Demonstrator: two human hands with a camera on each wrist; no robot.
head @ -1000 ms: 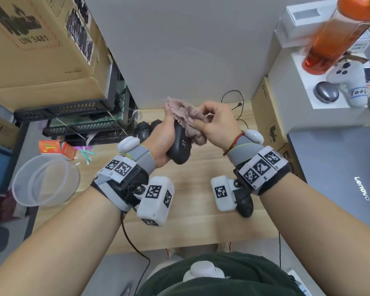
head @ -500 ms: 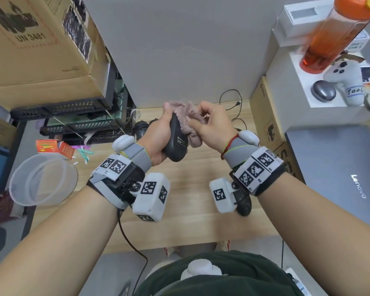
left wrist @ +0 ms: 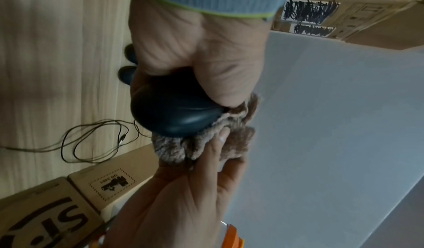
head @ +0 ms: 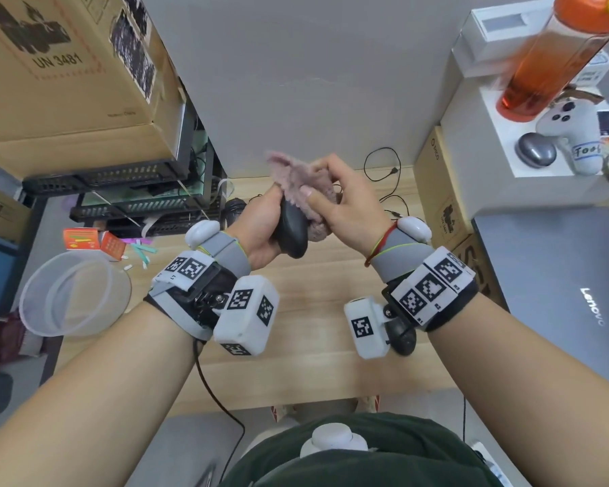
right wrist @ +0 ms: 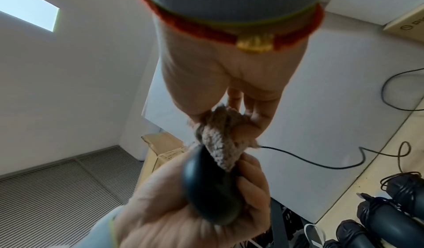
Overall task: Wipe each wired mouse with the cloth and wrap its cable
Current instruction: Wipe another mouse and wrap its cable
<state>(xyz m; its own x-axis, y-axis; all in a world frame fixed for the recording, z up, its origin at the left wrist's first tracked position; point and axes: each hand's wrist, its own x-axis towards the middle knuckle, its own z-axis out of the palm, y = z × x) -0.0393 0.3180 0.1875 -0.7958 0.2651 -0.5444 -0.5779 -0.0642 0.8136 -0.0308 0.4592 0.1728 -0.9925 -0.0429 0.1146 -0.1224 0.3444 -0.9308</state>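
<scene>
Hands meet above the far half of the wooden desk [head: 317,346], close to the grey wall panel [head: 313,82] that bounds it at the back. The left hand [head: 261,233] has its fingers and thumb curled round a black wired mouse [head: 293,230], held on edge in the air. The right hand [head: 345,209] pinches a fuzzy pinkish cloth [head: 303,184] between thumb and bent fingers and presses it against the mouse's upper, far side; in the left wrist view the cloth [left wrist: 206,143] bunches just under the mouse [left wrist: 174,117]. The mouse's cable [right wrist: 321,163] trails from under the cloth down to the desk, where it lies in loose loops [head: 384,177] by the wall.

Room to the sides is tight: stacked cardboard boxes [head: 67,72] and black racks [head: 120,191] close the left, a brown carton [head: 443,191] and a closed grey laptop [head: 559,293] the right. The near half of the desk, between the forearms and its front edge, is bare wood. Other mice with wrapped cables [right wrist: 378,215] lie in a cluster at the left rear, behind the left hand.

Against half a second ago, the mouse has turned so its labelled underside no longer faces the head camera, and the cloth has slid up over its far end, sticking up higher above the left thumb
</scene>
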